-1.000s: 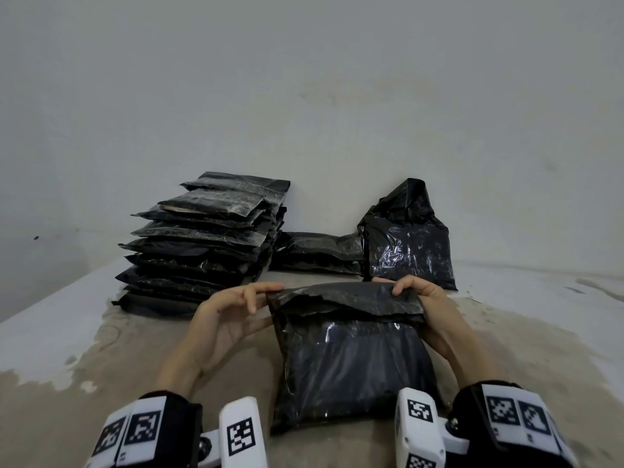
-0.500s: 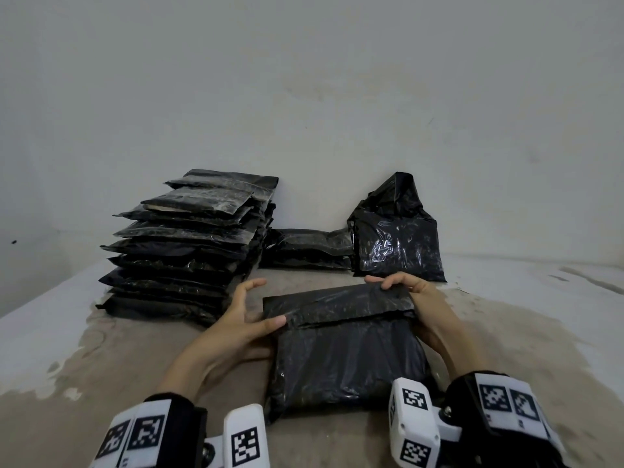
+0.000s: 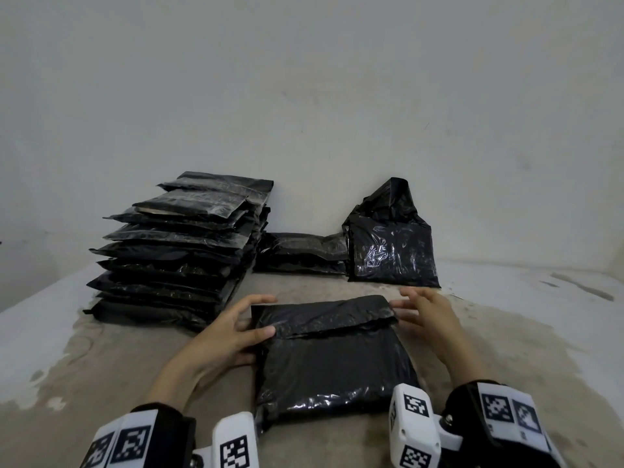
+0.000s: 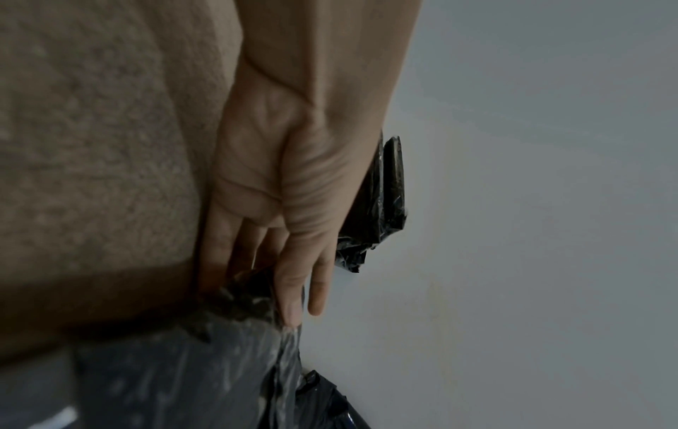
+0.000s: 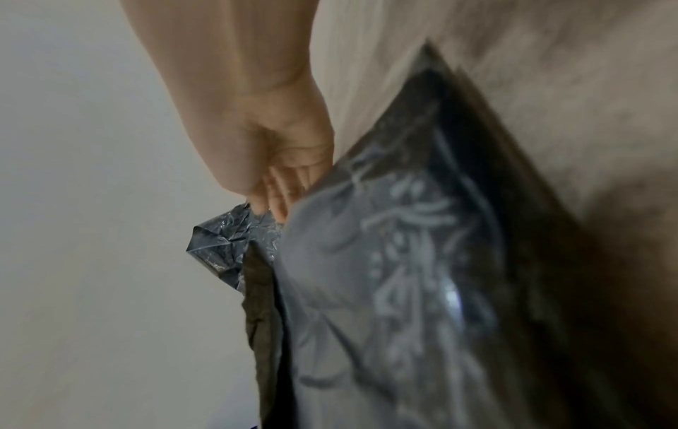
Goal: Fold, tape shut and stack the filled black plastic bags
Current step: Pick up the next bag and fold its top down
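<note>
A filled black bag (image 3: 331,363) lies flat on the beige cloth in front of me, its top flap (image 3: 324,315) folded down toward me. My left hand (image 3: 256,319) holds the bag's left edge, thumb on the flap's corner and lower fingers tucked beneath, as the left wrist view shows at the bag (image 4: 176,377). My right hand (image 3: 408,305) is blurred at the flap's right end, fingers spread and just touching the edge. In the right wrist view the right hand (image 5: 271,162) sits beside the bag (image 5: 403,261) without gripping it.
A tall stack of flat sealed black bags (image 3: 175,251) stands at the back left. A low pile of bags (image 3: 304,255) lies against the wall, with an upright unfolded bag (image 3: 391,251) to its right. The cloth-covered table (image 3: 118,366) meets a pale wall.
The bag has been laid down flat with its flap folded over. My right hand has let go of the flap's corner and opened. My left hand moved onto the left edge.
</note>
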